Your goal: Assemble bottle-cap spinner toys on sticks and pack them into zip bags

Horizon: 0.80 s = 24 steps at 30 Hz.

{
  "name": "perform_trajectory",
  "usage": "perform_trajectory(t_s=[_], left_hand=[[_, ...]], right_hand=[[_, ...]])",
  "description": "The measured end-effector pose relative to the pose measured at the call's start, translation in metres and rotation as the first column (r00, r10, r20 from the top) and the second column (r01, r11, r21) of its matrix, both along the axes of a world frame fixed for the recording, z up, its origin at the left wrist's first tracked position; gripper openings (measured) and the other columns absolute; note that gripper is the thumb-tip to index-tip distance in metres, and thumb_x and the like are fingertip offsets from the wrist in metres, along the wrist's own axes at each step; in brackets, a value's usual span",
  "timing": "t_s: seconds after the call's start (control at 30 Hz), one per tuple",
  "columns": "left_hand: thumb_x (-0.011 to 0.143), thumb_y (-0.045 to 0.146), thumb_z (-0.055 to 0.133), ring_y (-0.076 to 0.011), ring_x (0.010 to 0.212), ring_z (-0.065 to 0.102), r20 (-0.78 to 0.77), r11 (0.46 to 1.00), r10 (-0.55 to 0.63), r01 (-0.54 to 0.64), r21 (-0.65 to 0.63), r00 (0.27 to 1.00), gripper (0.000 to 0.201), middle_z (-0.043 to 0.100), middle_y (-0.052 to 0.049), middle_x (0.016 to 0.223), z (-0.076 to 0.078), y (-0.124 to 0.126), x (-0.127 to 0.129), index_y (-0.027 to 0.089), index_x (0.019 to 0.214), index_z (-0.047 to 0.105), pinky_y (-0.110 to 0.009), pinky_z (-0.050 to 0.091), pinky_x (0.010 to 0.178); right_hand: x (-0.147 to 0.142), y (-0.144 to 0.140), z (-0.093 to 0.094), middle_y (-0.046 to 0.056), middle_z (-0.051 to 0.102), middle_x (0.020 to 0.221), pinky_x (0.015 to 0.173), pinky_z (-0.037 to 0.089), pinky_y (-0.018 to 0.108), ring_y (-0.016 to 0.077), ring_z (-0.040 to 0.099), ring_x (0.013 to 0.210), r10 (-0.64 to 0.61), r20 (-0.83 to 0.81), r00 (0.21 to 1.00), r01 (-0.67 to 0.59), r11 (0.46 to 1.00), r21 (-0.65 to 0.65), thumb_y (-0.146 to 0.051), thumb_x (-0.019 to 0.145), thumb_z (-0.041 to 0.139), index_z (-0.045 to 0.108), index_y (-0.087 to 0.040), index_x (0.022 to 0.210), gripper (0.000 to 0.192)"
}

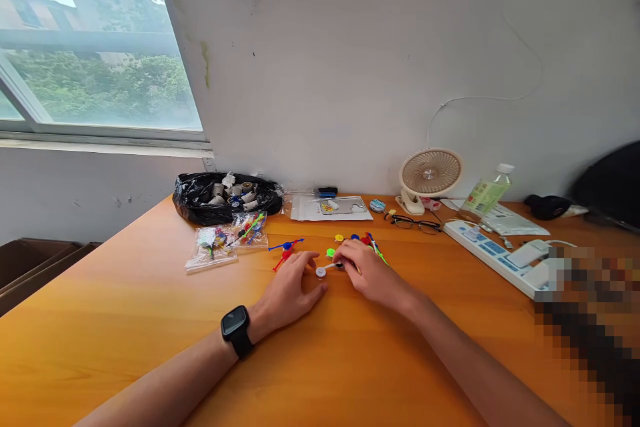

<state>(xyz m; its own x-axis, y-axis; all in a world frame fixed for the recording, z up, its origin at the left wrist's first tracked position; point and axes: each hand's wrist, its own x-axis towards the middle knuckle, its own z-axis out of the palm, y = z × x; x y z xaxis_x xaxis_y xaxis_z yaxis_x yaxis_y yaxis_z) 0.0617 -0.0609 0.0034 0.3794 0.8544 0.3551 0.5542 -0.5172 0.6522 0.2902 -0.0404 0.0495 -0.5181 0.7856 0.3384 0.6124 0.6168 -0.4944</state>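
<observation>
A small white plastic disc (321, 272) lies between my hands, with a thin white stick (331, 265) running from it toward my right fingers. My right hand (367, 272) pinches the stick's far end; the fingertips are partly hidden. Thumb and fingers apart, my left hand (294, 290) rests on the table around the disc's left side and holds nothing. Behind my left fingers lie a blue plastic piece (287, 246) and a red one (284, 257). Near my right hand are a yellow disc (339, 238), a green disc (331, 253) and several coloured sticks (379, 251).
Clear bags of coloured parts (213, 247) lie at left, before a black plastic bag (200, 203) with cardboard-like tubes. A white sheet (307, 210), glasses (415, 223), a clip fan (431, 173), a bottle (489, 192) and a power strip (493, 255) stand behind and right.
</observation>
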Motion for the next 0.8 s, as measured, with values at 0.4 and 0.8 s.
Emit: perform_trajectory(t_s=[0.4,0.8], left_hand=[[0.095,0.035,0.068,-0.0205,0.095,0.063,0.024,0.980,-0.193,0.194,-0.037,0.981,0.016,0.069,-0.005,0.104,0.009,-0.010,0.007,0.022,0.105,0.069,-0.033,0.050,0.085],[0.092,0.040,0.075,-0.0229,0.101,0.072,0.493,0.865,-0.199,0.388,-0.317,0.847,0.031,0.076,-0.009,0.108,0.011,-0.013,0.006,0.016,0.110,0.070,-0.036,0.059,0.093]], right_hand=[[0.004,-0.047,-0.011,0.001,0.061,0.096,0.084,0.048,0.033,0.0189,0.058,0.088,-0.157,-0.192,0.969,0.088,0.941,-0.326,-0.038,0.110,0.034,0.053,-0.025,0.102,0.025],[-0.013,-0.060,-0.018,0.005,0.067,0.108,0.092,0.053,0.032,0.0195,0.065,0.100,0.036,-0.357,0.933,-0.104,0.979,-0.174,-0.025,0.106,0.049,0.062,-0.028,0.127,0.025]])
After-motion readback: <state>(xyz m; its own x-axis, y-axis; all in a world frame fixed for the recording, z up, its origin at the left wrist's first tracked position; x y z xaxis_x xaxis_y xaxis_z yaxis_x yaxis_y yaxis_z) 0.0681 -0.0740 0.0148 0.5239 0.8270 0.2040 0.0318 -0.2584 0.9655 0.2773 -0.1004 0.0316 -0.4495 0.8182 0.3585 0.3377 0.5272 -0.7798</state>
